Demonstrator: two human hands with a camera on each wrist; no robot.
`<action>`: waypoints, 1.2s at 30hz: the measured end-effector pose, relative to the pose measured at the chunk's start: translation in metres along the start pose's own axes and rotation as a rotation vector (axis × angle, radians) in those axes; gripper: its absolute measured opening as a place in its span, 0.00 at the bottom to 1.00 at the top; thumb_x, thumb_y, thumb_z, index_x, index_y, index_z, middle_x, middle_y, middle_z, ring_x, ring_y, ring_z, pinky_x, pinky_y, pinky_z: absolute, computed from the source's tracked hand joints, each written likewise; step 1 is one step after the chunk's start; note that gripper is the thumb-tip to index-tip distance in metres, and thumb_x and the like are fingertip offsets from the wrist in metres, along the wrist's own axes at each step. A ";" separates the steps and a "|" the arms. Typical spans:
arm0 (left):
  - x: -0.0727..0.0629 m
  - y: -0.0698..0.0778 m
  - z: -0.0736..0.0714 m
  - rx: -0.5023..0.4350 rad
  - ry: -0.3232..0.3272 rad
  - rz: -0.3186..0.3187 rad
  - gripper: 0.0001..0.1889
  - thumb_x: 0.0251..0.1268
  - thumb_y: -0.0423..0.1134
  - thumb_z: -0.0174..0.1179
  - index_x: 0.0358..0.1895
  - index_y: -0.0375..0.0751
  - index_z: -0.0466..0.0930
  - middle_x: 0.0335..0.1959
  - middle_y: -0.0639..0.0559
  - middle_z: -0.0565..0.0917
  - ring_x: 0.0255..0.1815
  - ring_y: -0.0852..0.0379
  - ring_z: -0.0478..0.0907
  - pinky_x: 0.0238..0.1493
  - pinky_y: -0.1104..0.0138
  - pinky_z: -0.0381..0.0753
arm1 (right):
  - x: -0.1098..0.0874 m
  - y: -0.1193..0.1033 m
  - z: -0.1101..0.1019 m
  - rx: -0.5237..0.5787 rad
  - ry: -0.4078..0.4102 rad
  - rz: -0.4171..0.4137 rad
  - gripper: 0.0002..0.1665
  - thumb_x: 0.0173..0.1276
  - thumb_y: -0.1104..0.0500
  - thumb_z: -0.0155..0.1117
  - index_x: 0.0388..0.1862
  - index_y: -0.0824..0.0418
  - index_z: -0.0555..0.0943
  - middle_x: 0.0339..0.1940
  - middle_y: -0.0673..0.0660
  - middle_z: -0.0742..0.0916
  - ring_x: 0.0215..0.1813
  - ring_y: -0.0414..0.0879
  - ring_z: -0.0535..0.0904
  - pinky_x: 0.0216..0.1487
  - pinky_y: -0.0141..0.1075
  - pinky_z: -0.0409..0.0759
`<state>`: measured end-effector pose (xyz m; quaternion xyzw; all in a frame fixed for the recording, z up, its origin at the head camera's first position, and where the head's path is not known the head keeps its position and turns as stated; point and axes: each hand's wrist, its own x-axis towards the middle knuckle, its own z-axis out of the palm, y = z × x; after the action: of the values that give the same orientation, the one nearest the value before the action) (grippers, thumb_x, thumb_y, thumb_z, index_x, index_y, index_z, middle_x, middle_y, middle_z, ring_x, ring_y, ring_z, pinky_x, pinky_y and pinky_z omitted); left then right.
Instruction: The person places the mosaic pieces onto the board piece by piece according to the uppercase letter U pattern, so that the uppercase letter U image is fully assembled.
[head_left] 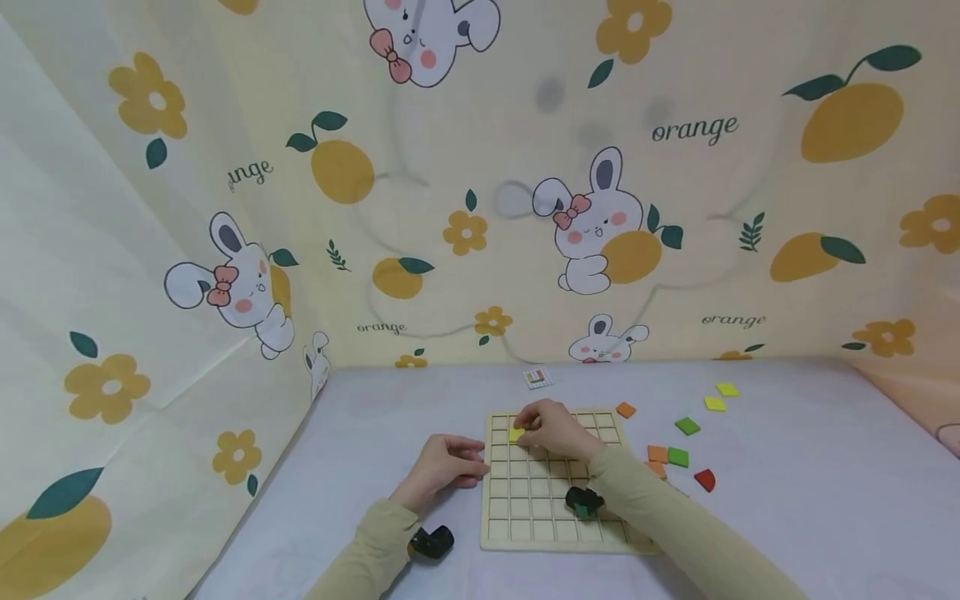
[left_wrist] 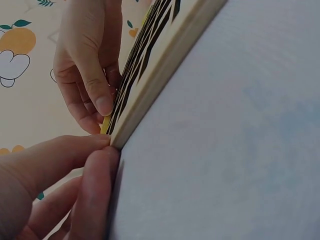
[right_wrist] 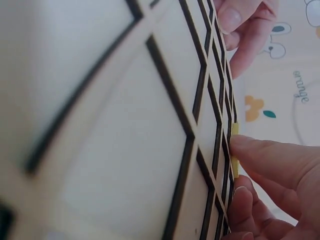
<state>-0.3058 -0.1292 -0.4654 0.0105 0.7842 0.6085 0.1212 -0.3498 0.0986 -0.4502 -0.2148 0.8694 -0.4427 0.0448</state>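
Note:
A light wooden board (head_left: 498,508) with a square grid lies on the table. My right hand (head_left: 555,429) is over its far left part, thumb and fingertips pinching a yellow square tile (head_left: 514,436) at the grid. In the right wrist view the yellow tile (right_wrist: 235,155) shows edge-on, thumb and a finger on it close against the board. My left hand (head_left: 446,467) rests beside the board, its fingertips touching the left edge. The left wrist view shows these left fingers (left_wrist: 95,165) pressed to the board's side (left_wrist: 165,75).
Right of the board lie loose orange tiles (head_left: 626,410), green tiles (head_left: 687,426), yellow tiles (head_left: 715,404) and a red wedge-shaped piece (head_left: 705,480). A small card with a coloured pattern (head_left: 537,378) lies behind the board. A patterned cloth (head_left: 450,167) hangs behind the table.

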 end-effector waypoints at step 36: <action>-0.001 -0.001 0.007 0.007 0.069 0.037 0.21 0.46 0.29 0.73 0.47 0.32 0.82 0.30 0.45 0.83 0.22 0.59 0.82 0.28 0.66 0.86 | -0.067 0.059 -0.158 -0.110 0.081 0.078 0.29 0.62 0.54 0.70 0.59 0.65 0.75 0.51 0.65 0.81 0.47 0.52 0.79 0.47 0.41 0.80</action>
<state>-0.3029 -0.1228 -0.4673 0.0047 0.7896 0.6080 0.0827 -0.3515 0.2758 -0.4090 -0.1647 0.9013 -0.4003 0.0150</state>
